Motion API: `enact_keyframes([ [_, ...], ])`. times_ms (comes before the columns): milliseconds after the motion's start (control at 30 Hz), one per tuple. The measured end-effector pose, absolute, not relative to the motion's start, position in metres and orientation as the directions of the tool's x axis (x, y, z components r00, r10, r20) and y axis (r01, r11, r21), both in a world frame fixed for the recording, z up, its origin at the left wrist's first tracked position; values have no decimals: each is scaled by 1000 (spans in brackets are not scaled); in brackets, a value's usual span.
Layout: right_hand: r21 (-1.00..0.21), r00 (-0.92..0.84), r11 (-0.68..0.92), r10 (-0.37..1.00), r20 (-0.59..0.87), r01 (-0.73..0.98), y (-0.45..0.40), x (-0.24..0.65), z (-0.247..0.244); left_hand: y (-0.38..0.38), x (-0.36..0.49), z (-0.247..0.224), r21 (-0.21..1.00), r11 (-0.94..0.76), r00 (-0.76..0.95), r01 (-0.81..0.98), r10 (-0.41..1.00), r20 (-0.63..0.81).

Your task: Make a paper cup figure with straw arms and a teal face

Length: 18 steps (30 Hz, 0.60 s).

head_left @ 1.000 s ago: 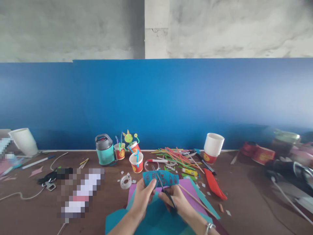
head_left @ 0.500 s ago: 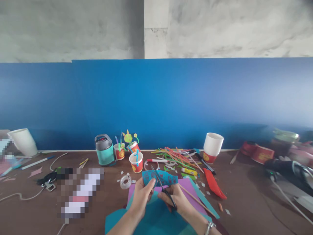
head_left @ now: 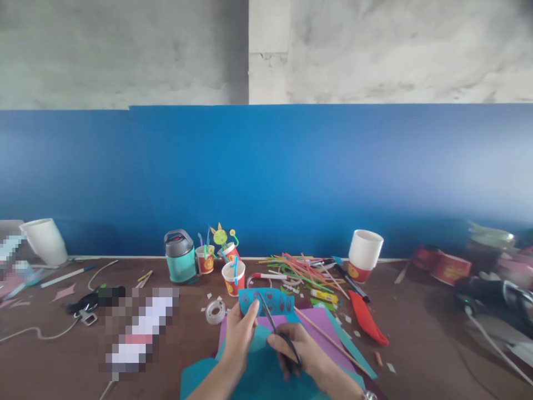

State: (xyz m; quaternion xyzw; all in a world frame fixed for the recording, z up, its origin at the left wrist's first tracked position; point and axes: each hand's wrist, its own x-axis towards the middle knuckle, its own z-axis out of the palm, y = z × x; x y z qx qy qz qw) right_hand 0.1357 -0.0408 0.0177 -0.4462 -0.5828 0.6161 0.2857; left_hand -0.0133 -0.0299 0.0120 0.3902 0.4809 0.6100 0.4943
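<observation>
A blue paper strip (head_left: 278, 300) with small dark outlines drawn on it is pinched between the thumb and fingers of my left hand (head_left: 241, 331). My right hand (head_left: 296, 349) grips black-handled scissors (head_left: 287, 340), whose blades point up and left against the strip, beside my left thumb. Beneath both hands lie blue sheets (head_left: 254, 372) and a purple sheet (head_left: 318, 322), with a thin wooden stick (head_left: 328, 335) across them on the right.
Behind the hands are a paper cup (head_left: 234, 278), coloured pipe cleaners (head_left: 300, 269), a glue stick (head_left: 323, 296) and a tape roll (head_left: 215, 312). A teal flask (head_left: 181, 264) stands left, stacked cups (head_left: 365, 253) and a red item (head_left: 368, 319) right.
The blue strip has shifted slightly left. My right hand has moved a little down, away from the strip's lower edge. The whole view has shifted slightly.
</observation>
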Motion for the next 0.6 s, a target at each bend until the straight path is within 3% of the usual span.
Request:
enact_keyframes([
  [167,-989,-474,-104,869,-141,103,-39,135,16,-29,-13,12,985,-63,-221,-159,975,26],
  [300,-993,-454,-79,884,-110,87,-36,138,13,-32,-11,12,993,7,-102,-117,995,-19],
  [400,-994,-450,-35,890,-80,106,-34,140,12,-34,-9,11,986,42,-16,-161,999,-45],
  [600,-996,-446,9,894,-32,90,-33,140,9,-36,-7,14,964,70,-17,-256,997,-77],
])
